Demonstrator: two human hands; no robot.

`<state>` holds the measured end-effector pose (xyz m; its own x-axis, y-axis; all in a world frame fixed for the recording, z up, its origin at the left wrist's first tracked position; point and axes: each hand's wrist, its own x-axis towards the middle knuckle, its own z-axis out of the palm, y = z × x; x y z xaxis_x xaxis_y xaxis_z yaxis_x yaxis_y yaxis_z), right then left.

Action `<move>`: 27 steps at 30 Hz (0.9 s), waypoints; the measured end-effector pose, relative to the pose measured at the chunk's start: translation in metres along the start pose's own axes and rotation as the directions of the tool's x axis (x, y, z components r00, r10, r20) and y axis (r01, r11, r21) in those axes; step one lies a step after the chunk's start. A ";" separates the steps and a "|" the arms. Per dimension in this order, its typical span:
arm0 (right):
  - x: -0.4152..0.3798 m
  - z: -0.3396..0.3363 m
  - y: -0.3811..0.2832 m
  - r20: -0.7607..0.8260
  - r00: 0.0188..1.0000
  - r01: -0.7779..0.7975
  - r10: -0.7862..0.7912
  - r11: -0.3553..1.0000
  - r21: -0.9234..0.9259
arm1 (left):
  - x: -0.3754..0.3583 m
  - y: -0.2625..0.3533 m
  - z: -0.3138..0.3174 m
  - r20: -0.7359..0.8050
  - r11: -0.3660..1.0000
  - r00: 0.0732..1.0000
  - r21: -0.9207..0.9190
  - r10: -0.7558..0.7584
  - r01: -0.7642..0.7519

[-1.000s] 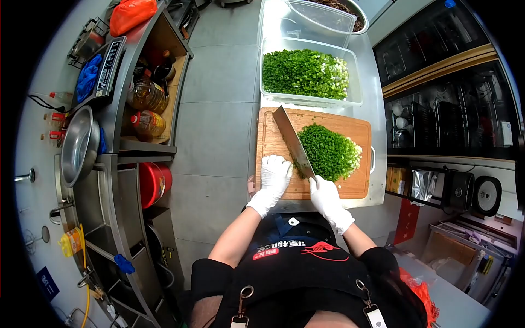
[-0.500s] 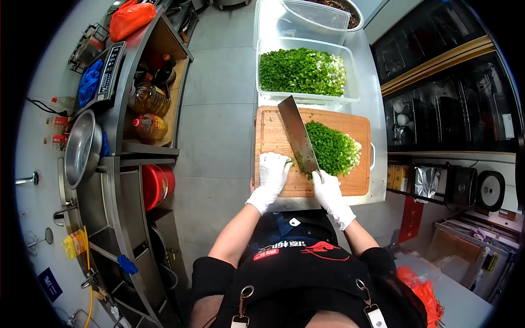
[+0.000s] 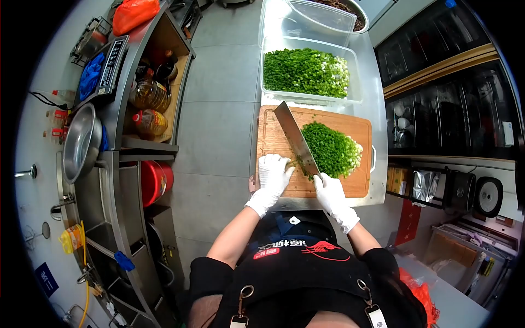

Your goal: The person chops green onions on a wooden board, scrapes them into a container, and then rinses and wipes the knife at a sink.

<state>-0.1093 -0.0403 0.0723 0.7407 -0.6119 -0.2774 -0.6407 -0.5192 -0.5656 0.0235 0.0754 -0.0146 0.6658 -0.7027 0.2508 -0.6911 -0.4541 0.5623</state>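
A wooden cutting board (image 3: 270, 123) lies before me. My right hand (image 3: 331, 195), in a white glove, is closed around the handle of a cleaver (image 3: 297, 138). The blade slants up and to the left across the board. On its right lies a heap of chopped green onions (image 3: 331, 150), dark green with paler bits at the right end. My left hand (image 3: 274, 175), also gloved, rests on the board left of the blade with its fingers curled. A few green onion stalks (image 3: 293, 163) show at its fingertips, close to the blade; the rest is hidden under the hand.
Beyond the board stands a clear plastic tub (image 3: 355, 71) of chopped green onions, with a clear lid (image 3: 320, 24) behind it. A steel bowl (image 3: 82, 145) sits at the left near the sinks. Dark glass-fronted cabinets (image 3: 454, 115) line the right side.
The cleaver's tip has swung slightly left and toward me. My left fingers have shifted a little toward the blade. The whole view has moved slightly.
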 end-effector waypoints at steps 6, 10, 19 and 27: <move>0.001 0.000 0.002 0.022 1.000 -0.012 0.012 1.000 -0.016 | 0.002 0.001 0.006 -0.033 1.000 0.999 0.023 0.022 -0.021; 0.001 0.000 0.002 0.034 0.999 0.000 0.001 1.000 -0.019 | 0.002 -0.002 0.012 -0.011 0.999 0.999 0.009 0.050 -0.050; 0.013 0.021 -0.005 0.027 1.000 -0.008 0.013 0.980 -0.200 | 0.007 0.000 0.010 0.011 0.994 0.996 0.062 0.090 -0.091; 0.004 0.004 -0.007 0.061 0.990 -0.134 0.127 0.982 0.133 | 0.001 -0.004 0.011 -0.094 0.997 0.993 -0.021 0.068 -0.070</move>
<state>-0.1010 -0.0364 0.0724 0.6644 -0.6353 -0.3937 -0.7016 -0.3486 -0.6215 0.0237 0.0710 -0.0251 0.6409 -0.6772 0.3613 -0.7299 -0.3920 0.5600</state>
